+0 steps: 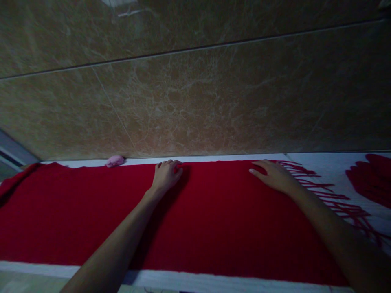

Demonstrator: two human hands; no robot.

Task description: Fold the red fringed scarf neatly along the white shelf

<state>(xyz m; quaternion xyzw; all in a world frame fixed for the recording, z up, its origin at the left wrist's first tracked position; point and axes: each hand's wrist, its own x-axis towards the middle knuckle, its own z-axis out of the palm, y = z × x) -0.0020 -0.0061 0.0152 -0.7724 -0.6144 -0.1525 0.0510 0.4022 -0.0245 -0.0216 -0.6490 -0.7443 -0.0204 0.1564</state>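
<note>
A long red scarf (214,219) lies spread across the white surface, with loose fringe (324,195) at its right end. At its far edge, left of the middle, my left hand (166,175) has its fingers curled and its thumb close to the index finger, with red cloth showing between them. Further right, my right hand (273,174) rests palm down on the scarf near the fringed end, fingers stretched out and thumb apart. The scarf's left end is bunched up and runs out of view.
Behind the scarf rises a brown marbled tile wall (189,97). A small pink lump (115,161) sits against it on the white surface (238,158). More red fabric (371,179) lies in folds at the far right. A pale frame (18,150) stands at the left.
</note>
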